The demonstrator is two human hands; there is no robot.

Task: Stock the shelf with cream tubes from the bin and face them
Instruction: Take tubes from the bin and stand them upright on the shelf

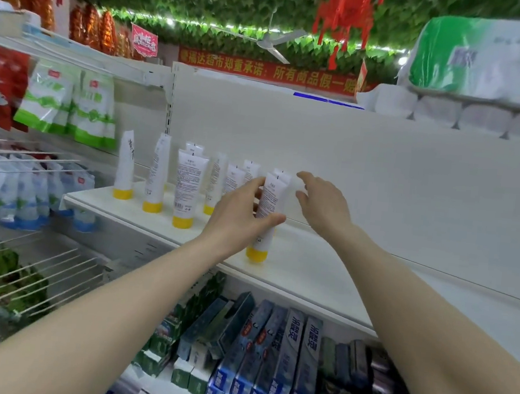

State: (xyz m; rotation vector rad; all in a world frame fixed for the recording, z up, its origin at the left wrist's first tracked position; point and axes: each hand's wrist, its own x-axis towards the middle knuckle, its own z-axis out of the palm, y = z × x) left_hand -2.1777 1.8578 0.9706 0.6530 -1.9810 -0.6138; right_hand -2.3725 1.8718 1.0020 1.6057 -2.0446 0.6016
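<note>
Cream tubes (186, 186) stand cap-down on the shelf (309, 265), left part; toothpaste boxes (272, 356) sit below

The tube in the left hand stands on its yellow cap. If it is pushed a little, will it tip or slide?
The tube is tall above a narrow yellow cap, so it will probably tip rather than slide. It already leans in the left hand. If it falls, it may knock the tubes standing behind. The open right hand is not steadying it.

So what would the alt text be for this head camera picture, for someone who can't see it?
A person's left hand grips a white cream tube standing on its yellow cap on a white shelf, right hand open beside it. More tubes stand to the left.
</note>
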